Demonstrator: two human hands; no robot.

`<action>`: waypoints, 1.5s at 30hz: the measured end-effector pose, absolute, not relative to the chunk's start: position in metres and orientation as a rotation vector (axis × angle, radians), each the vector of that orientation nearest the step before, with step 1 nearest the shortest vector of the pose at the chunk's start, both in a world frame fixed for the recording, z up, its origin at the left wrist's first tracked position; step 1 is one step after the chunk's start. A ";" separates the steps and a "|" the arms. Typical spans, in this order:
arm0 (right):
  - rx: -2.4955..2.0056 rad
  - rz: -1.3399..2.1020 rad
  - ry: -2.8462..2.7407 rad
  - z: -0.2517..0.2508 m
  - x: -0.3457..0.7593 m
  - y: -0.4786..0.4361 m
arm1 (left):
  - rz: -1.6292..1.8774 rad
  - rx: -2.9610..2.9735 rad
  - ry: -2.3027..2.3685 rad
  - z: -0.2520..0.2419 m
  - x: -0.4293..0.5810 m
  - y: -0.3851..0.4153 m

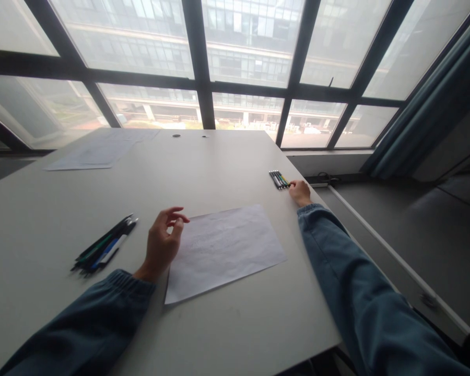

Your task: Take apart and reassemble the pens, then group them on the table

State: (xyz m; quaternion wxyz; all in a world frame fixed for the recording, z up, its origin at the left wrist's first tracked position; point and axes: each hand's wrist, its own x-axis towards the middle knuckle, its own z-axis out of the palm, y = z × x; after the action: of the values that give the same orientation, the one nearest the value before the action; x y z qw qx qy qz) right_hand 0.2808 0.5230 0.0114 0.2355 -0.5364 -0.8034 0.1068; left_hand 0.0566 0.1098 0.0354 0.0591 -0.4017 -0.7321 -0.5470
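Observation:
My left hand [165,237] hovers at the left edge of a white sheet of paper [227,250], palm turned inward. Its fingers are loosely curled and apart, with nothing between them. Far over by the table's right edge, my right hand [300,192] has its fingers closed at the near right end of a row of pens [279,179]. The fingertips appear to pinch the end of the outermost pen; their grip is partly hidden. Several pens lie side by side in that row. Left of my left hand lies a loose bundle of pens [104,248], dark with green, blue and white parts.
The white table [235,324] reaches toward the windows. More paper sheets [88,156] lie at its far left. Two small dark round spots [176,136] mark the far edge. A blue curtain [423,104] hangs at right, above a dark floor [407,230] with a pale strip.

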 end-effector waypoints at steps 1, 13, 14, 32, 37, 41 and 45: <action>-1.472 0.296 -2.201 0.012 0.281 0.523 | -1.655 -1.221 -2.214 0.036 0.057 0.110; -1.456 0.327 -2.171 0.009 0.283 0.526 | -1.626 -1.247 -2.227 0.037 0.058 0.109; -1.454 0.329 -2.171 0.009 0.283 0.526 | -1.621 -1.249 -2.229 0.037 0.058 0.109; -1.335 0.304 -2.079 0.006 0.283 0.526 | -1.534 -1.294 -2.254 0.034 0.055 0.110; -0.993 0.263 -1.936 0.016 0.276 0.509 | -1.414 -1.426 -2.297 0.027 0.051 0.111; -0.657 0.327 -1.939 0.023 0.260 0.469 | -1.173 -1.569 -2.294 0.026 0.050 0.110; -0.470 0.438 -2.137 0.031 0.246 0.409 | -0.979 -1.687 -2.345 0.025 0.051 0.107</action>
State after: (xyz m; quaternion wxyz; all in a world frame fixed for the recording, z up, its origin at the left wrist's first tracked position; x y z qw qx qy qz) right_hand 0.2457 0.4090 0.0310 0.4394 -0.1894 -0.8602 0.1763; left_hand 0.0513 0.1073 0.0250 0.0457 -0.5526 -0.7680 -0.3206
